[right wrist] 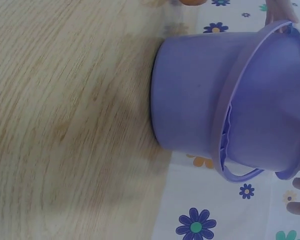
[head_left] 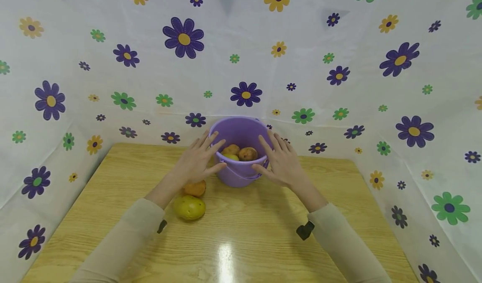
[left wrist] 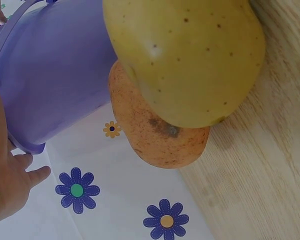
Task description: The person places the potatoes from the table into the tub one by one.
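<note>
A purple bucket (head_left: 235, 178) stands upright on the wooden table, its handle hanging down at the front. Inside lie two brown potatoes (head_left: 247, 154) and a yellow piece (head_left: 231, 157), partly hidden by the rim. My left hand (head_left: 196, 161) is at the bucket's left rim, fingers spread and fairly straight. On the opposite side my right hand (head_left: 281, 159) is held the same way; whether either palm presses the bucket I cannot tell. Below my left wrist are a yellow speckled potato (left wrist: 185, 60) and an orange-brown potato (left wrist: 157, 135), touching or nearly touching.
White cloth (head_left: 226, 82) printed with flowers hangs close behind the bucket and along both sides of the table (head_left: 263, 237). A small black device (head_left: 305, 230) sits at my right wrist.
</note>
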Demonstrator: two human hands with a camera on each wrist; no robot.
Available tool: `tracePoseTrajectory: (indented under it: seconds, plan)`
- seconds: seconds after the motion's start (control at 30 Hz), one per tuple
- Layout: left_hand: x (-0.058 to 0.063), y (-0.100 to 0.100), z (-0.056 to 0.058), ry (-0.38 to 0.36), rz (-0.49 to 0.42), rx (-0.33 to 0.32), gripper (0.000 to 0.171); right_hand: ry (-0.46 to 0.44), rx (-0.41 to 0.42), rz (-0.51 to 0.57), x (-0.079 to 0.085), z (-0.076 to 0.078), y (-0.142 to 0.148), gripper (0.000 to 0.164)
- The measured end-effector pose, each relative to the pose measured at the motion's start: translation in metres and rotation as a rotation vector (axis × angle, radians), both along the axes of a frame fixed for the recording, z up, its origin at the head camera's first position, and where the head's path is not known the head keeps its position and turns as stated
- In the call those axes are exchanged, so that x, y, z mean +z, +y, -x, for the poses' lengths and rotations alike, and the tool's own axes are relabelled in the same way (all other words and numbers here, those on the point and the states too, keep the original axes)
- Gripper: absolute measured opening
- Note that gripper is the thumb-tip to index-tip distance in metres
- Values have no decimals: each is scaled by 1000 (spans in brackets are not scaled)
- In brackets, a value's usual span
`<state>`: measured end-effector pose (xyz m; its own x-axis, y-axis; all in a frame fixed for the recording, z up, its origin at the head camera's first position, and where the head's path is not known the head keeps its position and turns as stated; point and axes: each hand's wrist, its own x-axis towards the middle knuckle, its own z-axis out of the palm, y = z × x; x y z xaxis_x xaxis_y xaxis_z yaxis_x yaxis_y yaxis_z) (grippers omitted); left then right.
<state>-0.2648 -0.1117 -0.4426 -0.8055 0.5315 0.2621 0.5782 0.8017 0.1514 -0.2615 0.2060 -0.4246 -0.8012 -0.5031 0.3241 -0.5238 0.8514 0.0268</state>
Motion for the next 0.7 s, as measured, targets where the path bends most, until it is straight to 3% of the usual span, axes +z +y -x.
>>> tracePoseTrajectory:
  seconds: [0.7]
  plan:
    - [1,-2,-7,-32,-40,0,89,-9,-76,-10,-7,-2,2,111]
